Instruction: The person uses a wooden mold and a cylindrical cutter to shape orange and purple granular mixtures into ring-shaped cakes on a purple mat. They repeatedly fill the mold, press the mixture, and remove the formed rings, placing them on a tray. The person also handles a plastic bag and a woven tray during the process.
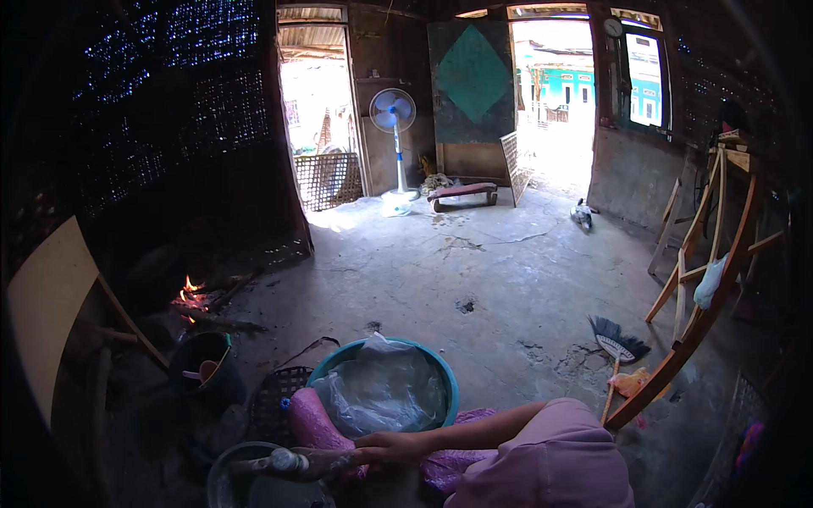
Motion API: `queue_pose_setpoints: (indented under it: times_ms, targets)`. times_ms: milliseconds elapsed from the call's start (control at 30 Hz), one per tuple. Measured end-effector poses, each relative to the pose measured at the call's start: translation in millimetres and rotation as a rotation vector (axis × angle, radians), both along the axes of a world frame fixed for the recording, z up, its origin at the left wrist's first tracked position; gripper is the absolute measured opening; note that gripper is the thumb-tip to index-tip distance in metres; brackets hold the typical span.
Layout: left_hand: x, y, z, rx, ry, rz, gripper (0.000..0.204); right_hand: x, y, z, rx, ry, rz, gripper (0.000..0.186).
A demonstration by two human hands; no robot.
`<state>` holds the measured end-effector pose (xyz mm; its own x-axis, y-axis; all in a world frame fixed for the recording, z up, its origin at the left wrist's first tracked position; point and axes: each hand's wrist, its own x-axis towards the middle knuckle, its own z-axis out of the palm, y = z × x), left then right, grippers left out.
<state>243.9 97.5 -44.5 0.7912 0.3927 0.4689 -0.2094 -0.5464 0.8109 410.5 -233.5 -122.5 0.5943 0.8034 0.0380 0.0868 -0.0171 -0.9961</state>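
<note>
From the lower right, my right arm in a pink sleeve reaches across to the left. My right hand (389,448) looks closed around one end of a dark, elongated thing (326,462). Its pale round part (288,460) shows over the mouth of a round, see-through tub (222,467); shadow hides what it is. My left hand cannot be made out. Just beyond is a teal basin (454,398) with a crumpled clear plastic sheet (381,385) in it. Pink patterned cloth (315,421) covers my leg against the basin's near left side.
A small wood fire (191,296) burns at the left, behind a dark bucket (207,366). A dark woven basket (275,398) stands beside the basin. To the right lie a broom (616,343) and a leaning wooden frame (711,322). Farther off are a low bench (462,191) and a standing fan (396,144).
</note>
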Motion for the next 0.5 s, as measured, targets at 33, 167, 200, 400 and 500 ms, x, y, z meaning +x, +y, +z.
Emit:
queue_pose_setpoints:
  times_ms: [33,167,200,400,500]
  targets:
    - [-1.0,-1.0,2.7,-0.035,-0.014,-0.01,0.066,0.8,2.6,7.1,-0.019,0.002,0.064,0.036]
    - [-21.8,0.6,15.0,-0.203,-0.096,-0.023,0.067,-20.5,43.6,24.8,0.147,0.125,0.329,0.034]
    - [-33.5,2.1,18.9,-0.26,-0.124,-0.013,0.068,-29.5,52.6,26.6,0.123,0.179,0.395,0.036]
    - [-175.5,1.7,13.0,-0.74,-0.558,-0.009,0.069,-110.9,102.2,-1.3,0.128,0.69,1.031,0.049]
    - [-224.7,-11.4,-3.3,-0.908,-0.87,-0.314,0.074,-136.0,107.9,-27.7,-0.083,1.24,1.099,0.058]
